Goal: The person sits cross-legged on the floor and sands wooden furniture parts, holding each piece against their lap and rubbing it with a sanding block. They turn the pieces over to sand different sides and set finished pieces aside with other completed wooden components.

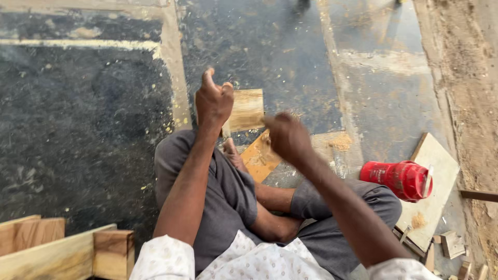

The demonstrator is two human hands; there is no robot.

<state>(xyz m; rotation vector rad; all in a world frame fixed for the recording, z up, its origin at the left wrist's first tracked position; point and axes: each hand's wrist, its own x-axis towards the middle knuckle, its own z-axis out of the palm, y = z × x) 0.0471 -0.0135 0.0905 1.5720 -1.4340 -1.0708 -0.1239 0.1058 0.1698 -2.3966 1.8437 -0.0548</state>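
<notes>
A: Item one, the hands?

B: Left hand point(212, 101), raised above the knee, fingers curled against the edge of a small pale wooden block point(248, 110), thumb sticking up. A thin tool shaft shows just below the fist; I cannot tell what it is. Right hand point(287, 137), blurred; fingers look bunched together near the block's lower right corner, but I cannot tell whether they pinch anything.

A: Location of the block?

B: Held up off the dark, sawdust-strewn floor point(88, 129), between the two hands, above an orange-brown board point(261, 158) lying flat by the person's bare foot point(234, 154).

A: Other stock?

B: One red plastic container point(400, 179) on its side, resting on a pale flat panel point(433, 192) to the right. Small wood offcuts point(452, 243) near that panel's lower end. Jointed timber pieces point(62, 249), bottom left. The person sits cross-legged in grey trousers point(228, 202).
</notes>
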